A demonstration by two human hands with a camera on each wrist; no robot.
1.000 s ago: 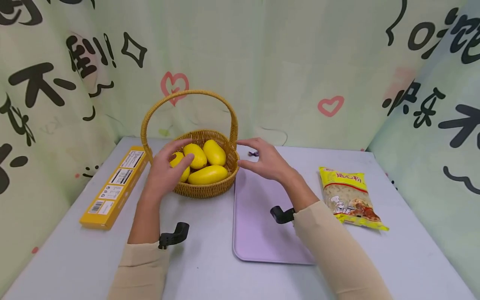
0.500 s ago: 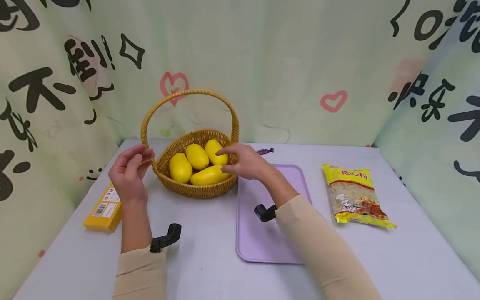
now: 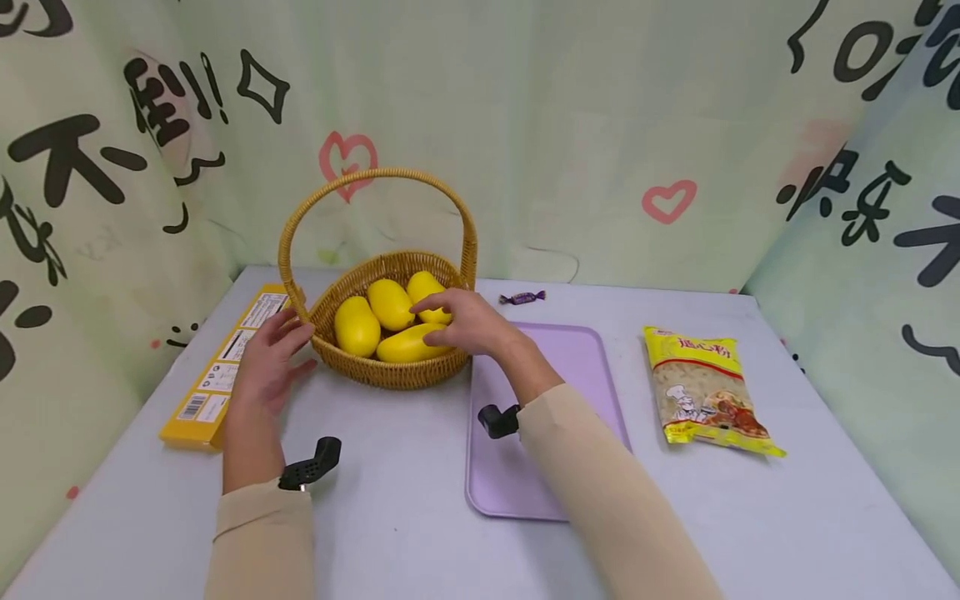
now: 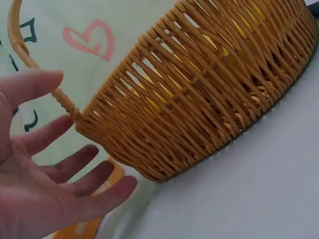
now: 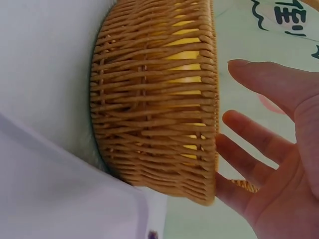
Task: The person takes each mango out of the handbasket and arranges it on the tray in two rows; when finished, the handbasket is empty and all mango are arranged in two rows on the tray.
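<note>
A wicker basket (image 3: 397,379) with a tall arched handle (image 3: 378,173) stands at the back left of the table. Several yellow mangoes (image 3: 357,327) lie in it. Beside its left end is my left hand (image 3: 266,367), fingers spread near the foot of the handle; in the left wrist view the thumb and index finger of the left hand (image 4: 55,169) are close to that foot, and whether they touch is unclear. My right hand (image 3: 476,323) reaches over the right rim above the mangoes, fingers relaxed. In the right wrist view some fingertips pass behind the rim (image 5: 212,99).
A lilac tray (image 3: 551,467) lies right of the basket, partly under my right arm. Behind it is a purple wrapped candy (image 3: 522,297). A yellow food packet (image 3: 708,392) lies at the right, and an orange-yellow box (image 3: 217,379) at the left.
My left hand has left the space over the mangoes, passed the handle's foot and lowered outside the basket. The right hand has moved left over the rim, uncovering the candy.
</note>
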